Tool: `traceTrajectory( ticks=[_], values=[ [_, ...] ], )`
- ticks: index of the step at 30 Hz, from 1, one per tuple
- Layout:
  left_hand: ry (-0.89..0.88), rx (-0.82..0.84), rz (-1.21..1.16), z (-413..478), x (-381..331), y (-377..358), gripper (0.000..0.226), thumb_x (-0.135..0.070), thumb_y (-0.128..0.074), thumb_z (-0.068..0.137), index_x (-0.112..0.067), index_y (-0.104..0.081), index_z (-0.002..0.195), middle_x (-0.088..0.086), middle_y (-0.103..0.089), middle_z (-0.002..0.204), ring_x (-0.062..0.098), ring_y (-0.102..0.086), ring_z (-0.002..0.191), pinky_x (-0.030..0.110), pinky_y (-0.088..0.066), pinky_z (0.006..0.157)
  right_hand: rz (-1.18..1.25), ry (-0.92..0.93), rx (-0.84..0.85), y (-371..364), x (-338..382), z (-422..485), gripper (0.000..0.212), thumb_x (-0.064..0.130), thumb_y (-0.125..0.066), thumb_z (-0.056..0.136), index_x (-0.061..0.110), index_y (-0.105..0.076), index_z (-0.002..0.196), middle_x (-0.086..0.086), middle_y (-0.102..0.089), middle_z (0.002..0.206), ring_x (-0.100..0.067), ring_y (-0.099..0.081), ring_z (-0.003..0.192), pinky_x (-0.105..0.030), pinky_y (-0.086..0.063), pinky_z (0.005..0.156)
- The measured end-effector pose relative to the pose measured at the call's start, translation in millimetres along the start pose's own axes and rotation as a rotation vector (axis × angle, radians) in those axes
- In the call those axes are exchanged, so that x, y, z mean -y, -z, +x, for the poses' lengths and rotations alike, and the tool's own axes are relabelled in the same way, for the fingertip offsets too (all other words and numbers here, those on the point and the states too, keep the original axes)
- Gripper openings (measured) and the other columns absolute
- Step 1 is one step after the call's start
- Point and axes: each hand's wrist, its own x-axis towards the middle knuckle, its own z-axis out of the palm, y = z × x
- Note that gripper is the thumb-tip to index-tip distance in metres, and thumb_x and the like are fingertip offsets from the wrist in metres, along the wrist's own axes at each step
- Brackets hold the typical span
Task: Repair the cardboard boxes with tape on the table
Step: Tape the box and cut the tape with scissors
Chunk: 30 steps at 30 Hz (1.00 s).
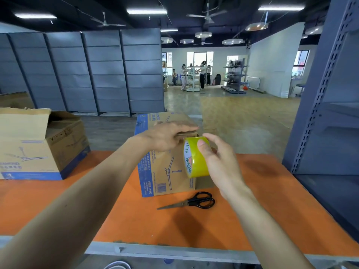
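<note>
Box (165,171) was set on bench (262,191), top pressed by flat left hand (167,136); tape roll (195,158) was gripped by right hand (219,162) at top edge. Tape was best pulled taut, then rubbed down.

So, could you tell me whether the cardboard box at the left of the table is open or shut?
Open. The left cardboard box has a top flap standing up, and its brown inside shows behind it.
</note>
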Motion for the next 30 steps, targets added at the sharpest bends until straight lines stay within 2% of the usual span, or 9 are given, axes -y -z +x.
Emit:
traceTrajectory(
  ticks=[5,10,12,14,15,19,23,27,30],
  values=[
    [0.02,-0.034,-0.001,-4,-11,-1,0.05,-0.025,-0.046,0.108,-0.058,-0.04,0.145,-0.022,-0.033,0.161,0.01,-0.027,0.152,0.057,-0.021,0.121,-0.071,0.058,-0.048,-5,-7,-6,0.036,0.031,-0.058,0.102,0.026,-0.057,0.138,0.004,-0.065,0.129,0.006,-0.065,0.096,-0.03,-0.053,0.094],
    [0.041,0.168,0.032,-5,-5,10,0.062,-0.021,-0.039,0.109,-0.067,-0.022,0.147,-0.022,-0.013,0.167,0.003,-0.006,0.155,0.052,-0.011,0.126,-0.175,0.108,-0.071,-11,-15,-14,0.037,0.039,-0.054,0.103,0.034,-0.052,0.14,0.01,-0.06,0.136,-0.015,-0.058,0.123,-0.045,-0.048,0.104],
    [0.113,0.308,-0.034,-3,-9,19,0.062,-0.031,-0.041,0.102,-0.07,-0.021,0.146,-0.027,-0.006,0.166,0.001,-0.001,0.155,0.05,-0.005,0.127,-0.181,0.095,-0.061,-10,-17,-15,0.037,0.037,-0.053,0.104,0.032,-0.051,0.14,0.014,-0.061,0.131,-0.004,-0.059,0.119,-0.031,-0.047,0.104],
    [0.178,0.322,-0.17,-1,-16,23,0.059,-0.062,-0.042,0.092,-0.063,-0.027,0.149,-0.026,-0.009,0.167,0.005,-0.004,0.155,0.05,-0.005,0.127,-0.156,0.069,-0.034,-8,-15,-17,0.033,0.032,-0.053,0.104,0.028,-0.049,0.137,0.017,-0.065,0.104,0.021,-0.059,0.094,-0.004,-0.042,0.084],
    [0.207,0.275,-0.201,1,-19,22,0.064,-0.077,-0.038,0.091,-0.058,-0.03,0.151,-0.024,-0.013,0.167,0.007,-0.007,0.156,0.049,-0.006,0.127,-0.139,0.055,-0.028,-9,-14,-16,0.031,0.032,-0.052,0.105,0.028,-0.047,0.135,0.016,-0.063,0.093,0.026,-0.056,0.083,-0.001,-0.039,0.075],
    [0.101,0.068,-0.016,4,-20,7,0.049,-0.065,-0.027,0.102,-0.054,-0.041,0.147,-0.02,-0.033,0.162,0.006,-0.021,0.153,0.047,-0.017,0.126,-0.124,0.023,-0.011,-11,-23,-16,0.032,0.048,-0.047,0.103,0.026,-0.051,0.126,0.024,-0.073,0.093,0.007,-0.063,0.093,-0.028,-0.046,0.087],
    [0.137,0.039,-0.017,8,-16,2,0.039,-0.06,-0.037,0.104,-0.059,-0.045,0.142,-0.024,-0.038,0.158,0.005,-0.028,0.15,0.049,-0.022,0.124,-0.129,0.071,0.049,-9,-37,-21,0.031,0.05,-0.045,0.104,0.025,-0.062,0.109,0.027,-0.072,0.088,0.008,-0.06,0.098,-0.026,-0.045,0.09],
    [0.191,0.013,0.005,7,-24,3,0.038,-0.058,-0.037,0.105,-0.058,-0.046,0.142,-0.022,-0.035,0.16,0.009,-0.028,0.151,0.043,-0.024,0.123,-0.193,0.068,0.002,-14,-41,-13,0.039,0.056,-0.043,0.099,0.023,-0.064,0.102,0.013,-0.075,0.081,-0.015,-0.07,0.091,-0.044,-0.052,0.09],
    [0.204,0.013,0.051,6,-27,3,0.041,-0.059,-0.033,0.105,-0.059,-0.042,0.145,-0.023,-0.031,0.162,0.009,-0.028,0.151,0.039,-0.025,0.123,-0.203,0.002,-0.008,-15,-48,-15,0.033,0.045,-0.047,0.104,0.021,-0.067,0.095,0.008,-0.075,0.072,-0.005,-0.07,0.075,-0.034,-0.053,0.079]
  ],
)
